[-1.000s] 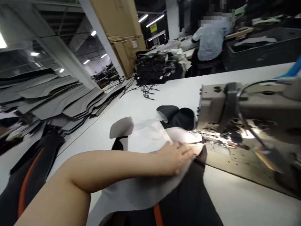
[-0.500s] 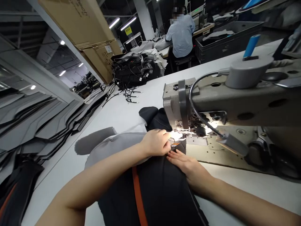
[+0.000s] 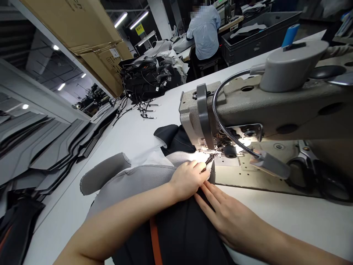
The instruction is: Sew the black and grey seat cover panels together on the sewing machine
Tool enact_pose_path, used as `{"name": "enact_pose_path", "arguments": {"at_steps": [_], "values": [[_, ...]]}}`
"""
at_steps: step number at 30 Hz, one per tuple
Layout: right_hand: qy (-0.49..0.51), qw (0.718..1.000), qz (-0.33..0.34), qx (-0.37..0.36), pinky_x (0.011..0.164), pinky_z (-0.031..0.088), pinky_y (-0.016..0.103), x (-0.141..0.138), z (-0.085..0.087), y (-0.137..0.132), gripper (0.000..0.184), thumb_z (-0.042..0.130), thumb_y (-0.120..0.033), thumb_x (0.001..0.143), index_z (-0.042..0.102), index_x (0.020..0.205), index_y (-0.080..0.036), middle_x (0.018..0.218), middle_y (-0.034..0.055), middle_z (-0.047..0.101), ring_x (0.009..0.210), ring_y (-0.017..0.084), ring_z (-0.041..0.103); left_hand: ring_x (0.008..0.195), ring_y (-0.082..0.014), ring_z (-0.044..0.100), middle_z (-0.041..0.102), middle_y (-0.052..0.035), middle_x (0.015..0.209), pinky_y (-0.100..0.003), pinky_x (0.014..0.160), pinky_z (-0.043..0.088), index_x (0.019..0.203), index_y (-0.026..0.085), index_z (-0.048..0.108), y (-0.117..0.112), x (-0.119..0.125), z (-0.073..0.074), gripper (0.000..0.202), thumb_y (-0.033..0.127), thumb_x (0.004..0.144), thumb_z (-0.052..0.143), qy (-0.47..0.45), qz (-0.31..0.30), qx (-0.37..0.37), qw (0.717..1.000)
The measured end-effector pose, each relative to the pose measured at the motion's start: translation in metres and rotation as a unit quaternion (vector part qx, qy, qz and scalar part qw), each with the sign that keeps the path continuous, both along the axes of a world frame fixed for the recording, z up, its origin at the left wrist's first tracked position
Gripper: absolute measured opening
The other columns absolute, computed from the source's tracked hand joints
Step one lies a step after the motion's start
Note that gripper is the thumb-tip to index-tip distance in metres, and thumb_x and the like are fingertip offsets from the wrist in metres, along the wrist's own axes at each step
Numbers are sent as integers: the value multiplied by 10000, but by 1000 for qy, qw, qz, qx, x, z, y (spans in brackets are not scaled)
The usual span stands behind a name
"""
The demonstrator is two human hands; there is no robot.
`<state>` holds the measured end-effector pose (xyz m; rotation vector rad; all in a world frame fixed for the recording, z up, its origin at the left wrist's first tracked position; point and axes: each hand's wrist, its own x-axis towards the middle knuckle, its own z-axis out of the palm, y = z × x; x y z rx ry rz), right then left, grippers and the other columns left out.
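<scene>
My left hand [image 3: 188, 179] is closed, pinching the edge of a grey fabric piece [image 3: 138, 180] right in front of the needle of the grey sewing machine [image 3: 264, 106]. A small dark tool tip shows at its fingertips. My right hand [image 3: 223, 211] lies flat with fingers stretched out on black fabric [image 3: 182, 232] that has an orange stripe [image 3: 154, 241], just right of the left hand. The machine's lamp lights the spot under the needle.
Stacks of grey cut pieces [image 3: 46, 147] lie along the left of the white table [image 3: 289, 217]. A heap of black parts with cords [image 3: 149, 79] sits at the far end beside cardboard boxes [image 3: 82, 29]. A person in a light shirt [image 3: 204, 31] sits beyond.
My view swung from the left side toward the machine. My right hand came in and settled flat on the black fabric. My left hand closed into a pinch at the needle.
</scene>
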<state>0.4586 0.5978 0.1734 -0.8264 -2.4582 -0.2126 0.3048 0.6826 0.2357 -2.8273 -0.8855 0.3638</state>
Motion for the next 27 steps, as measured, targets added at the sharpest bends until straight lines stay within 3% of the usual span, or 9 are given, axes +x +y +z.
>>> {"name": "enact_pose_path", "arguments": {"at_steps": [3, 8, 12, 16, 22, 27], "values": [[7, 996, 28, -81, 974, 434, 402, 7, 2, -3, 643, 581, -406, 747, 473, 1311, -117, 1353, 230, 446, 1280, 349, 370, 863, -189, 529, 588, -58, 933, -291, 692, 437, 928, 162, 593, -1, -1, -8, 202, 136, 900, 395, -12, -7, 5, 1000], [23, 997, -53, 45, 927, 455, 458, -15, -10, -4, 455, 500, -169, 774, 540, 1190, 12, 1150, 282, 586, 1097, 355, 555, 868, -165, 523, 578, -27, 959, -262, 722, 438, 884, 200, 625, 1, 4, -6, 179, 127, 832, 470, -51, 51, -77, 994], [9, 993, -78, 83, 877, 492, 434, -23, -11, -5, 389, 420, -100, 789, 579, 1120, 28, 1083, 263, 627, 1019, 326, 606, 842, -172, 515, 560, -38, 961, -263, 689, 436, 863, 203, 635, 0, 8, -5, 168, 146, 831, 481, -43, 74, -85, 993], [16, 992, -88, 93, 848, 516, 415, -19, -6, -6, 346, 418, -82, 788, 620, 1047, 26, 1039, 248, 649, 982, 327, 623, 807, -185, 502, 548, -57, 913, -293, 706, 440, 847, 183, 622, -4, 11, -10, 175, 158, 865, 449, -43, 72, -40, 996], [16, 993, -71, 96, 869, 513, 428, -19, -7, -5, 352, 430, -81, 781, 610, 1055, 46, 1046, 259, 641, 994, 350, 612, 832, -157, 502, 546, -36, 914, -246, 719, 434, 802, 183, 627, -3, 12, -7, 158, 125, 813, 480, -85, 106, -124, 983], [21, 994, -77, 70, 907, 497, 428, -16, -9, 0, 388, 396, -57, 788, 584, 1116, 32, 1113, 258, 615, 1075, 336, 575, 834, -157, 502, 547, -34, 931, -247, 701, 435, 785, 185, 631, 4, 14, -10, 172, 124, 812, 472, -108, 113, -124, 980]]}}
